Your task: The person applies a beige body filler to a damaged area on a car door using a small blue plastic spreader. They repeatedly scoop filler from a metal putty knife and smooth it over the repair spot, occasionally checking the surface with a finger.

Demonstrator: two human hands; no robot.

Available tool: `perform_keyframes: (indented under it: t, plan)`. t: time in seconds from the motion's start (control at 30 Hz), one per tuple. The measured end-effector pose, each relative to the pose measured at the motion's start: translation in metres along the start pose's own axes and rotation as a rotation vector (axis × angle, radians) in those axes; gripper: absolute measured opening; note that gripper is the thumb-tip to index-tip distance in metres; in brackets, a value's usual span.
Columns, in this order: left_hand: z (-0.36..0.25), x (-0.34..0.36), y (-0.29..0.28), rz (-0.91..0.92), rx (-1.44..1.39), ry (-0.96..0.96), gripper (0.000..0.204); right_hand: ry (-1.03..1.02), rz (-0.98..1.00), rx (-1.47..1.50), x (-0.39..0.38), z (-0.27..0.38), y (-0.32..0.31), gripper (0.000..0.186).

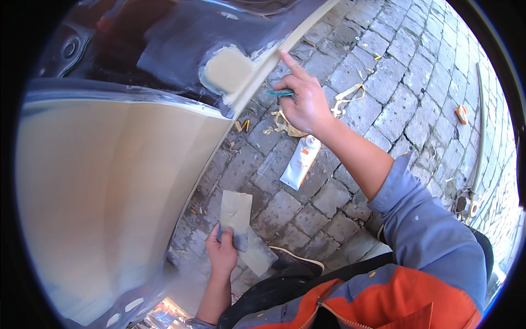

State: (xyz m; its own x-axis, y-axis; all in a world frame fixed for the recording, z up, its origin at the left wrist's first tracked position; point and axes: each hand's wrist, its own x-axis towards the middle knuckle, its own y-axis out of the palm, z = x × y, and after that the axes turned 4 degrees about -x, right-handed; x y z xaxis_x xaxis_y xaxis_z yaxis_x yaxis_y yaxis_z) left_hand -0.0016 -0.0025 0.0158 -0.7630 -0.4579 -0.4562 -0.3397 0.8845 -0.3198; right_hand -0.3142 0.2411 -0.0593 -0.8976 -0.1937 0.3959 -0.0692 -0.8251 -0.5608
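My right hand reaches to the car's lower sill edge, its index fingertip on the beige-coated strip. The other fingers are curled round a thin green flat piece, mostly hidden in the grip. Beside that finger is a cream filler patch on the dark panel. Low in the picture my left hand pinches two flat rectangular plates, one putty-smeared plate upright and a second plate angled behind it. A white and orange tube lies on the paving below my right wrist.
A large beige-coated car panel fills the left side. Paving stones lie underfoot, with peeled masking tape and yellow scraps scattered on them. Further right are a small orange item and a hose. My shoe rests near the plates.
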Motion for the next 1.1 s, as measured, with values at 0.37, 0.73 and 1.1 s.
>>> perform_keyframes:
  t: [0.37,0.73,1.1]
  plan:
    - [-0.003,0.005,0.007,-0.014,0.044,0.018,0.021,-0.25,0.043,0.143,-0.031,0.016,0.015,0.029]
    - [-0.006,0.006,0.01,-0.017,0.066,0.013,0.02,0.093,-0.609,0.143,0.037,-0.005,0.03,0.025]
    - [0.0,0.006,0.007,-0.01,0.019,-0.015,0.02,0.313,-0.354,0.309,0.007,-0.009,0.016,0.023]
